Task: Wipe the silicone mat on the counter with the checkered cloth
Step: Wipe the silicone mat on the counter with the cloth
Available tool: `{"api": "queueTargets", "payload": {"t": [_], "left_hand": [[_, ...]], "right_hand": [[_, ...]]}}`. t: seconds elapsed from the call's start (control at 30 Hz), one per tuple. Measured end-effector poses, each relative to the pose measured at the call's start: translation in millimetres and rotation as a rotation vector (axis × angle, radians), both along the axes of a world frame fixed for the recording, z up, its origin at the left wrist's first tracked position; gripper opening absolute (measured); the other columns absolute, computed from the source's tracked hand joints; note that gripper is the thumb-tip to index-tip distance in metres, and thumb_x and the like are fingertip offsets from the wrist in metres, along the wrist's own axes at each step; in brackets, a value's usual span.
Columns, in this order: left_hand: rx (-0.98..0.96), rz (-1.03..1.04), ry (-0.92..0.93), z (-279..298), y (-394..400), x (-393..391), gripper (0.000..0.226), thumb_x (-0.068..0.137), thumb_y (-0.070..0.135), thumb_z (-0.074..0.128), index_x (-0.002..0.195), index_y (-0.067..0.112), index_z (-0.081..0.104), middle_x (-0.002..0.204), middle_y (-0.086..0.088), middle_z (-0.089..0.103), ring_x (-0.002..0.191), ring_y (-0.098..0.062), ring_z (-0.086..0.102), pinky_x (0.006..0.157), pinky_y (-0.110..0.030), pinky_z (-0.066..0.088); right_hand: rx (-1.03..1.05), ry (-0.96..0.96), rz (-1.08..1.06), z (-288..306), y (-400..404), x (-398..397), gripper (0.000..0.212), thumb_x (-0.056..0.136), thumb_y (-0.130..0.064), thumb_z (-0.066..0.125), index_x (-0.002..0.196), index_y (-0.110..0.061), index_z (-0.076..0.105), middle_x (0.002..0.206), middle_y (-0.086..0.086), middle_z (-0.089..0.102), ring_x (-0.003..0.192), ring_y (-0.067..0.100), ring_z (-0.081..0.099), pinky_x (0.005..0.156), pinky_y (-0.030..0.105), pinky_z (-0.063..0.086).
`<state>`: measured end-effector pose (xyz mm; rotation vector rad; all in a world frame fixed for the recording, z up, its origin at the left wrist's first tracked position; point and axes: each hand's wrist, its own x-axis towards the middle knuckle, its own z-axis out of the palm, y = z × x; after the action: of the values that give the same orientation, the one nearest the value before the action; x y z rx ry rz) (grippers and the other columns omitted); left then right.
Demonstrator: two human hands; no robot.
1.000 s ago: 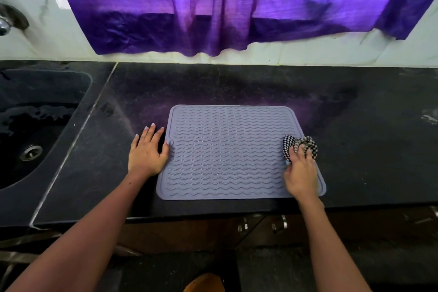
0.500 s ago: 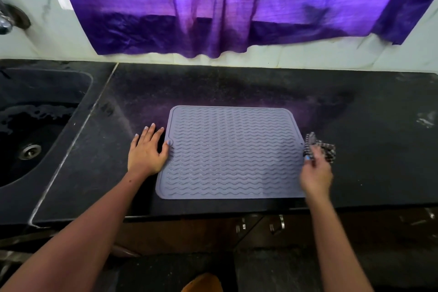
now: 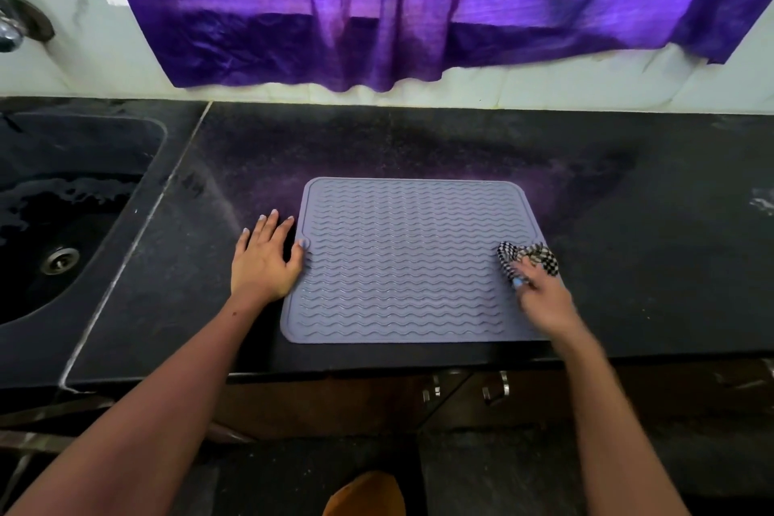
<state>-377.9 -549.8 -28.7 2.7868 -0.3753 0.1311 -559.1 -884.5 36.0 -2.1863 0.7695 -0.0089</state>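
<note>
Gripping checkered cloth (image 3: 528, 260): right hand (image 3: 544, 297), mat (image 3: 402, 260) right edge | left hand (image 3: 264, 260) spread, left edge

One head-worn view looks forward and down, close over the counter (image 3: 628, 222).

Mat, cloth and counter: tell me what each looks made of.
Mat: looks like matte grey-lilac silicone or soft rubber, going by its moulded wavy ridges and rounded corners. Checkered cloth: woven fabric, black-and-white check, bunched in soft folds under the right hand. Counter: probably polished dark stone, speckled with a faint sheen.
</note>
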Motion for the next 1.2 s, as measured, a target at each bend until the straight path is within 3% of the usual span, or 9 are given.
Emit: {"api": "queueTargets", "payload": {"t": [0.13,0.23,0.3,0.37,0.5,0.67,0.87,1.0,1.2], "left_hand": [[-0.002,0.008,0.005,1,1,-1,0.075,0.082,0.058,0.013,0.144,0.021,0.033,0.156,-0.004,0.021,0.145,-0.017,0.013,0.118,-0.038,0.006],[-0.005,0.009,0.007,1,1,-1,0.077,0.081,0.06,0.011,0.144,0.021,0.033,0.156,-0.003,0.021,0.145,-0.017,0.013,0.118,-0.038,0.006],[-0.008,0.004,0.007,1,1,-1,0.08,0.08,0.062,0.009,0.144,0.021,0.033,0.156,-0.003,0.021,0.145,-0.017,0.013,0.118,-0.038,0.006],[-0.007,0.001,0.01,1,1,0,0.079,0.081,0.062,0.009,0.144,0.022,0.032,0.156,-0.003,0.02,0.145,-0.017,0.013,0.118,-0.038,0.005],[0.015,0.005,0.012,1,0,-1,0.076,0.082,0.059,0.01,0.144,0.022,0.031,0.156,-0.003,0.019,0.145,-0.016,0.011,0.118,-0.037,0.004],[0.004,0.007,0.014,1,-1,-2,0.082,0.078,0.061,0.005,0.145,0.021,0.03,0.156,-0.004,0.019,0.145,-0.017,0.011,0.118,-0.037,0.004],[0.001,0.003,0.015,3,-1,-2,0.08,0.079,0.061,0.006,0.144,0.022,0.031,0.156,-0.003,0.02,0.145,-0.018,0.012,0.118,-0.038,0.005],[0.0,0.001,0.007,3,0,-2,0.082,0.078,0.062,0.005,0.144,0.022,0.032,0.156,-0.003,0.02,0.145,-0.017,0.012,0.118,-0.038,0.005],[-0.001,-0.001,0.026,5,1,-3,0.084,0.077,0.061,0.004,0.145,0.021,0.031,0.156,-0.003,0.019,0.145,-0.017,0.011,0.118,-0.037,0.004]], "right_hand": [[0.702,-0.233,-0.379,34,-16,8,0.038,0.098,-0.007,0.036,0.133,-0.01,0.05,0.089,-0.001,0.062,0.077,0.013,0.057,0.063,0.023,0.048],[0.368,-0.198,-0.303,34,25,11,0.04,0.098,-0.01,0.04,0.136,-0.018,0.048,0.105,0.003,0.062,0.069,0.009,0.052,0.053,0.018,0.041],[0.059,-0.166,-0.054,19,66,8,0.049,0.095,-0.004,0.042,0.141,-0.019,0.039,0.142,-0.002,0.041,0.104,0.011,0.055,0.079,0.015,0.05],[-0.3,-0.103,0.192,-6,101,1,0.06,0.088,-0.001,0.051,0.143,-0.016,0.034,0.153,-0.002,0.023,0.14,0.019,0.029,0.114,0.028,0.023],[-0.665,-0.042,0.351,-31,109,-1,0.069,0.082,-0.012,0.061,0.144,-0.014,0.031,0.155,0.007,0.021,0.144,0.028,0.016,0.116,0.037,0.006],[-0.367,0.0,0.427,-18,85,12,0.062,0.088,-0.001,0.047,0.144,-0.024,0.032,0.155,-0.009,0.017,0.146,0.014,0.006,0.118,0.033,0.005],[0.732,-0.149,-0.064,23,43,29,0.041,0.098,-0.003,0.037,0.136,-0.014,0.047,0.119,0.005,0.061,0.103,0.018,0.056,0.085,0.029,0.046],[0.293,-0.227,0.095,29,82,28,0.049,0.095,0.0,0.039,0.14,-0.02,0.04,0.145,-0.005,0.039,0.123,0.021,0.048,0.1,0.034,0.042],[-0.468,-0.139,0.486,-29,136,17,0.066,0.09,-0.004,0.047,0.148,-0.023,0.022,0.157,-0.003,0.012,0.146,0.02,0.003,0.114,0.03,-0.009]]}}
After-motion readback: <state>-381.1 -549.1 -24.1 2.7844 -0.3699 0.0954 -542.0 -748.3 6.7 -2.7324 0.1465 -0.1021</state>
